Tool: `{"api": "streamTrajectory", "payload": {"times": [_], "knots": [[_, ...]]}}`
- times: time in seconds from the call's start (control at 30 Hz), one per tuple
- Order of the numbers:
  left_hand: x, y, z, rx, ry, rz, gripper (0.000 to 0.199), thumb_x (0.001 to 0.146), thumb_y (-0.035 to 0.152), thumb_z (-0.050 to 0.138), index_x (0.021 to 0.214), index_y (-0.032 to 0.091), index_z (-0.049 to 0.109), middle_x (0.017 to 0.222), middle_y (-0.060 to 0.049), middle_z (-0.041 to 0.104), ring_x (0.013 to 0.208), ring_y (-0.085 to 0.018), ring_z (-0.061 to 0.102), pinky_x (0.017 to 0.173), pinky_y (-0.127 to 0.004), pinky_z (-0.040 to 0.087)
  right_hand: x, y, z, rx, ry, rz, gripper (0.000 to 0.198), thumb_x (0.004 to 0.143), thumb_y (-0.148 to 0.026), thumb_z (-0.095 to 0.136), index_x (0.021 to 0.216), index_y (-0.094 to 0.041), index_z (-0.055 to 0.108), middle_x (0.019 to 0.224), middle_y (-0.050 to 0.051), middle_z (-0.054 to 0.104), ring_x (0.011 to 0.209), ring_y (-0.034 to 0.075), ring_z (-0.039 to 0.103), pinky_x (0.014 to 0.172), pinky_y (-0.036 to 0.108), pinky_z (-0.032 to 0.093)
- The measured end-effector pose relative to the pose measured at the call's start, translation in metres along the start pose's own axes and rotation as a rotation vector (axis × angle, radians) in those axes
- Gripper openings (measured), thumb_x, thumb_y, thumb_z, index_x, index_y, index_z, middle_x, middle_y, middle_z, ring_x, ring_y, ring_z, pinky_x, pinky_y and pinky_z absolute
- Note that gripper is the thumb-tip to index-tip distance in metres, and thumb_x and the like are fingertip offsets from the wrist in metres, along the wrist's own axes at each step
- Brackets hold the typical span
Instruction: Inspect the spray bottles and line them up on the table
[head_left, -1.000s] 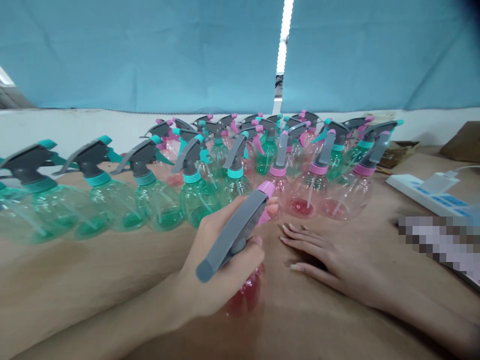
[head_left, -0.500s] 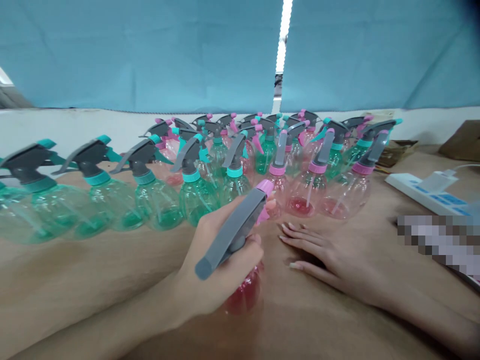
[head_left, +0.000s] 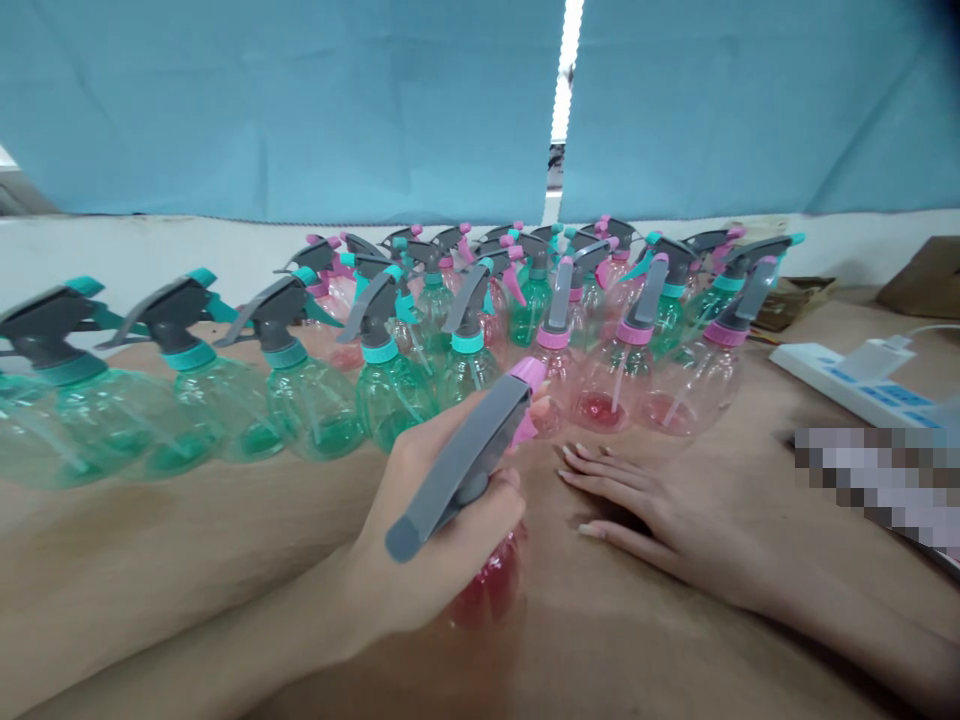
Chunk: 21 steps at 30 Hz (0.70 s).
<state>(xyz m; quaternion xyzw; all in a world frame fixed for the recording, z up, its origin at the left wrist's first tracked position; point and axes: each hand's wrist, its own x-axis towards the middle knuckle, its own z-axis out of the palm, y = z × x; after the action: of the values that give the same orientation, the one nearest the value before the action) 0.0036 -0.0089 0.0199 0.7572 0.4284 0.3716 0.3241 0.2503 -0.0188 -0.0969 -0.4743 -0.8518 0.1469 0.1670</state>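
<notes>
My left hand (head_left: 442, 530) is wrapped round the neck of a pink spray bottle (head_left: 491, 585), which has a grey trigger head with a pink nozzle pointing away from me. Its lower body shows beneath my fingers, and the collar is hidden by the hand. My right hand (head_left: 637, 505) lies palm down on the brown table (head_left: 600, 640), fingers stretched out, holding nothing. Just beyond that hand stands a pink spray bottle (head_left: 600, 395) with a little pink tint at its base. Green spray bottles (head_left: 397, 400) with turquoise collars form a row to the left.
Several more pink and green spray bottles (head_left: 536, 305) crowd together at the back. A white power strip (head_left: 847, 380) with a plugged-in charger lies at right, near a blurred-out patch. Cardboard (head_left: 922, 280) sits at the far right. A blue curtain (head_left: 300, 110) hangs behind.
The view has shifted very slightly. Both hands keep the same pose, and the left still grips the pink spray bottle.
</notes>
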Motion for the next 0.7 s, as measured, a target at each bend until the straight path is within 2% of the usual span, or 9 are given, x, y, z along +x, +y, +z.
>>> {"api": "streamTrajectory", "payload": {"times": [0.37,0.7], "knots": [[-0.0001,-0.0012,0.0009,-0.025,-0.048,-0.038,0.013,0.065,0.024,0.048,0.064,0.025,0.035,0.057,0.005,0.035,0.052,-0.015,0.034,0.047,-0.027,0.033,0.0000,-0.0001,0.0005,0.005,-0.004,-0.004,0.054,0.094,-0.047,0.050,0.143,-0.025,0.043,0.150,0.006,0.041,0.139,0.026,0.036,0.113,0.050,0.032],[-0.0003,-0.0008,0.0001,-0.072,-0.055,-0.023,0.017,0.066,0.021,0.049,0.066,0.026,0.033,0.056,0.007,0.033,0.047,-0.013,0.035,0.043,-0.025,0.032,-0.0006,0.0007,0.0014,-0.028,0.003,-0.012,0.053,0.095,-0.048,0.048,0.142,-0.024,0.045,0.150,0.006,0.042,0.138,0.026,0.037,0.112,0.049,0.034]]}}
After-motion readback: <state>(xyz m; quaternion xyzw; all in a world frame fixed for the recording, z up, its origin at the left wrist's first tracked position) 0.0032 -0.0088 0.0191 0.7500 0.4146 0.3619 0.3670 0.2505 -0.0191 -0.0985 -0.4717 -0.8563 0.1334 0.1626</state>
